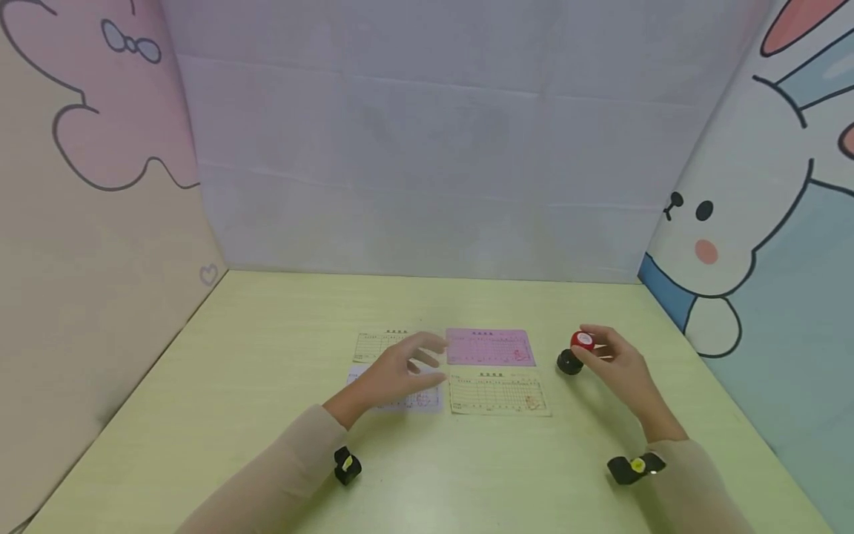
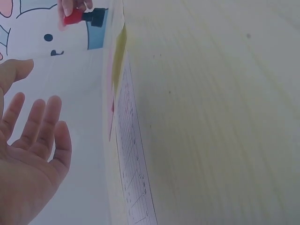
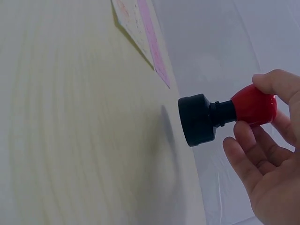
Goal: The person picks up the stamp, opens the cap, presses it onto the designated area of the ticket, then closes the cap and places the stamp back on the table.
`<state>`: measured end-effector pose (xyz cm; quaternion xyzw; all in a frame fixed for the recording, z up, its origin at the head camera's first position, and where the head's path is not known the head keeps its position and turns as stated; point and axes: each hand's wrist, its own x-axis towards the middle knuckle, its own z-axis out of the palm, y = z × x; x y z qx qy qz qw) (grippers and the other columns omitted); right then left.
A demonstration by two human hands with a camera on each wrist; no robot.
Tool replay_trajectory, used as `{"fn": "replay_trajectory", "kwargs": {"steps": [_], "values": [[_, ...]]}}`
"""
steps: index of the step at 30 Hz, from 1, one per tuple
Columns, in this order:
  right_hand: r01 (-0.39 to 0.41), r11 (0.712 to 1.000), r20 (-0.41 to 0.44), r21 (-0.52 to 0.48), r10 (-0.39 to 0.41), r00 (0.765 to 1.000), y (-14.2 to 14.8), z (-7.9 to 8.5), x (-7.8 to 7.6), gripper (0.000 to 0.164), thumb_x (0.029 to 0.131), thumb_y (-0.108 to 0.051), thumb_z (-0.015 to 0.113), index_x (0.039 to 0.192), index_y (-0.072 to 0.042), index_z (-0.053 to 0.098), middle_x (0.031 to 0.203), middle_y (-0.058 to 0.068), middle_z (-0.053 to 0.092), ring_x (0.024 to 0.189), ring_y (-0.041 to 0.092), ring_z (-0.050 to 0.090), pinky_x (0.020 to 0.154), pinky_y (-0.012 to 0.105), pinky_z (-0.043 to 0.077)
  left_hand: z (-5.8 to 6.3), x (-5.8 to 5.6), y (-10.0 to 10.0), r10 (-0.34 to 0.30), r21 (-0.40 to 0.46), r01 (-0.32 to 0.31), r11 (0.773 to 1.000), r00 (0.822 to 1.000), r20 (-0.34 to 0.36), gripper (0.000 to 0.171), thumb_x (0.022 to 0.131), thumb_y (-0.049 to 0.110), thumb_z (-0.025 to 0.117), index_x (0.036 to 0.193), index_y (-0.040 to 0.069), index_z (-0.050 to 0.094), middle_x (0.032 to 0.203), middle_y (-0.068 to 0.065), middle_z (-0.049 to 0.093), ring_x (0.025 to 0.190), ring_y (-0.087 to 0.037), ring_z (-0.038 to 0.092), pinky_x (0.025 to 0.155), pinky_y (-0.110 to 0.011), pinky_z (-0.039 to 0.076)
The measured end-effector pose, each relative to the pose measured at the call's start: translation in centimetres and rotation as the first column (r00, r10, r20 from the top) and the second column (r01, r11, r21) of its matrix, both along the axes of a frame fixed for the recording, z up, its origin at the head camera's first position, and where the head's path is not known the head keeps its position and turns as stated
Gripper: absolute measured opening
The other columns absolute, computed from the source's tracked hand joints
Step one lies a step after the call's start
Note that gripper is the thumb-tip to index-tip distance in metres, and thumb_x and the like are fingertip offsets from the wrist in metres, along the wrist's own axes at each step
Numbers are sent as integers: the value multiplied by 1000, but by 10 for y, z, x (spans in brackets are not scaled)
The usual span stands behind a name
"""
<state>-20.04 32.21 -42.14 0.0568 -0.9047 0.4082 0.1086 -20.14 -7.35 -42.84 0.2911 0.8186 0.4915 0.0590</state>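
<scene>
My right hand [image 1: 617,367] pinches a stamp by its rounded red handle [image 3: 255,105] between thumb and fingers. The stamp's round black base [image 3: 197,119] faces down over the table, to the right of the paper slips; a shadow falls beside it. My left hand [image 1: 403,367] holds nothing, its fingers loosely bent above the left slips. It partly covers a pale yellow slip [image 1: 370,347] and a lilac slip [image 1: 427,400]. Right of it lie a pink slip [image 1: 490,347] and another yellow slip [image 1: 500,393], both with red marks at their lower right. The lilac slip also bears red marks.
The slips lie in two rows on the light wooden table [image 1: 233,445]. A white cloth wall [image 1: 427,163] stands behind, with printed cartoon panels on the left and right [image 1: 767,222]. Each wrist wears a black device.
</scene>
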Motion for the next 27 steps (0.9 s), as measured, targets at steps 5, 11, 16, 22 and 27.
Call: {"fn": "replay_trajectory", "kwargs": {"steps": [5,11,16,22,27], "values": [[-11,999,21,46,10,1000,-1,-7,-2,53,96,-34,70,140,-7,54,120,18,64,102,29,60,77,29,50,-2,0,-5,7,-3,-7,1000,1000,-4,48,94,26,73,138,17,55,135,-7,58,110,-15,62,91,-39,52],[-11,998,36,60,9,999,0,-11,-5,55,96,-35,70,140,-7,53,122,19,64,103,32,61,79,33,50,-4,-2,-11,15,4,-15,1000,1000,-7,47,95,24,72,138,14,55,136,-10,58,110,-16,63,90,-40,52],[-24,998,70,51,20,997,2,-12,-6,60,97,-40,67,142,-6,50,126,21,61,107,34,59,83,41,49,-5,-3,-16,20,9,-20,1000,1000,-19,48,95,22,72,138,13,55,134,-10,60,110,-19,64,88,-38,53],[-41,999,102,35,37,994,5,-11,-4,60,100,-42,61,146,-5,46,132,24,58,115,41,57,92,56,47,-5,-4,-27,39,13,-39,999,999,-29,41,97,22,69,135,13,57,132,-11,61,109,-22,64,88,-37,53],[-46,998,126,36,41,991,5,-9,-1,61,103,-45,54,147,-5,43,135,25,55,120,43,54,96,62,44,-4,-5,-39,77,22,-77,997,997,-18,33,99,19,66,131,18,60,129,-8,62,109,-20,63,88,-38,52]]}}
